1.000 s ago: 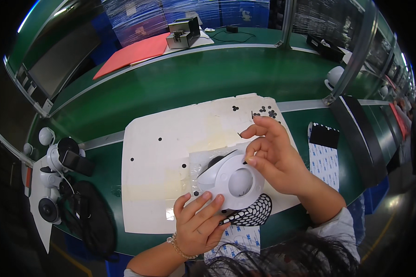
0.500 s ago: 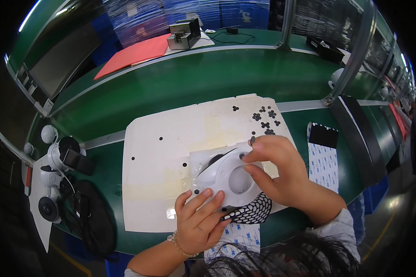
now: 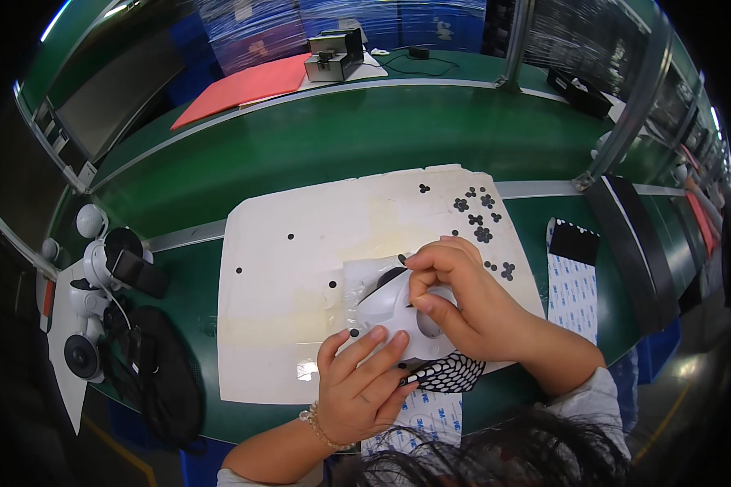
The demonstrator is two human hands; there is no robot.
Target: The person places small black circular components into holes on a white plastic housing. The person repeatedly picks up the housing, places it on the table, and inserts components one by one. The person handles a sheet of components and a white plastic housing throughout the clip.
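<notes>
left hand (image 3: 357, 385): fingers flat, steadying white rounded housing (image 3: 394, 316) | right hand (image 3: 455, 296): fingertips pinched on housing top | beneath: white sheet (image 3: 300, 276) on green tabletop (image 3: 300, 154)

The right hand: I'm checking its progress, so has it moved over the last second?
Yes. The right hand has come down from the black dots near the white board's far corner onto the white housing.

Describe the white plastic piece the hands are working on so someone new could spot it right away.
Start at the big white mat on the green bench. At its near right edge, the left hand and right hand meet on a rounded white shell. It is the only bulging, glossy thing there; the black dots around it are tiny and flat.
</notes>
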